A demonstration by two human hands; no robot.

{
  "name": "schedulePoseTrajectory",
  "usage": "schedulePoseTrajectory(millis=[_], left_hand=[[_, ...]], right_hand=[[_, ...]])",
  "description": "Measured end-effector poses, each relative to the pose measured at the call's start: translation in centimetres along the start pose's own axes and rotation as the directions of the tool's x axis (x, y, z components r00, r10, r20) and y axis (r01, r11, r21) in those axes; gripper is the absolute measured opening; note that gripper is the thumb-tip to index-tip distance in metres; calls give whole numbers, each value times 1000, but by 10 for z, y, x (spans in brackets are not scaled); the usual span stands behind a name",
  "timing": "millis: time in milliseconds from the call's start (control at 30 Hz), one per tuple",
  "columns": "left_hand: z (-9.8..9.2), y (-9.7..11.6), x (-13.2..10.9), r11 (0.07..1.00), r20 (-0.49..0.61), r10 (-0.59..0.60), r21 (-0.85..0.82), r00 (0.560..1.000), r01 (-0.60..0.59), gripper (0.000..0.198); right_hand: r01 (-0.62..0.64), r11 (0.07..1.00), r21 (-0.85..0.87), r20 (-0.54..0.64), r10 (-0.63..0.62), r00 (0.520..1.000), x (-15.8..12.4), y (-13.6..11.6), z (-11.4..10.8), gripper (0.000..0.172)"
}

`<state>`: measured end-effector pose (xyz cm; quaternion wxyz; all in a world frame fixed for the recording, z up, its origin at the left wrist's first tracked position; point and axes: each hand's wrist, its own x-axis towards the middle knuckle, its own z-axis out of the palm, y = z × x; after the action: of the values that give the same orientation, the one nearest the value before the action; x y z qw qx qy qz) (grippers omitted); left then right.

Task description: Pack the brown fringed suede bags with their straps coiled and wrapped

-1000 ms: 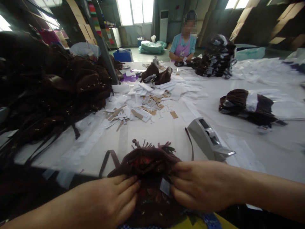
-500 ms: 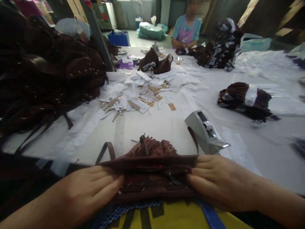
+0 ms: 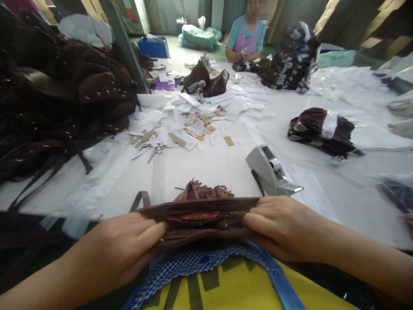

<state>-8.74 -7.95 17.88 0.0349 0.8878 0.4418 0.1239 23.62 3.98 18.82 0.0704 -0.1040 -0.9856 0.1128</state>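
Observation:
A brown suede bag (image 3: 200, 217) with fringe and a thin strap lies at the table's near edge, its top stretched flat so red lining shows inside. My left hand (image 3: 124, 249) grips the bag's left end with fingers curled over it. My right hand (image 3: 279, 226) pinches the right end the same way. Below the bag my yellow and blue checked apron (image 3: 213, 280) shows.
A grey tape dispenser (image 3: 269, 168) stands just beyond my right hand. A big heap of brown bags (image 3: 58, 99) fills the left. Paper tags and white slips (image 3: 190, 125) litter the middle. Wrapped bags (image 3: 319, 129) lie at the right. A person (image 3: 247, 36) works at the far end beside another stack (image 3: 290, 58).
My hands moved apart along the bag's top edge, pulling the bunched opening out flat and wide. The view tilted down, so more of my apron shows.

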Motion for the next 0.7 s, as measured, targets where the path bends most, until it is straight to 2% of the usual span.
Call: schedulePoseTrajectory(millis=[100, 200, 267, 333, 400, 500, 600, 700], left_hand=[[1, -19, -1, 994, -99, 98, 52, 990, -94, 22], [-3, -36, 10, 987, -178, 109, 134, 978, -86, 26], [-8, -46, 21, 982, -239, 94, 179, 966, -51, 25], [-12, -60, 33, 983, -273, 14, 179, 962, 37, 16], [-11, -77, 40, 984, -236, -78, 140, 969, 113, 13], [-3, -104, 44, 985, -96, -156, 55, 983, 162, 23], [5, -122, 43, 957, 7, -282, -72, 959, 282, 31], [4, -129, 51, 881, 43, -385, -280, 922, 381, 33]], right_hand=[[64, 996, -70, -104, -71, 992, 4, 12, 1, 25], [85, 980, -178, -241, -127, 962, 14, 22, -1, 14], [-5, 984, -176, -343, -56, 938, 21, 30, -5, 5], [-125, 990, -71, -384, 89, 919, 27, 42, -7, 5], [-200, 976, 82, -310, 216, 926, 32, 60, -8, 10], [-274, 942, 194, -131, 301, 944, 35, 89, -5, 18], [-333, 911, 243, -47, 354, 934, 34, 105, -2, 29], [-384, 814, 436, -14, 432, 902, 37, 110, -1, 32]])
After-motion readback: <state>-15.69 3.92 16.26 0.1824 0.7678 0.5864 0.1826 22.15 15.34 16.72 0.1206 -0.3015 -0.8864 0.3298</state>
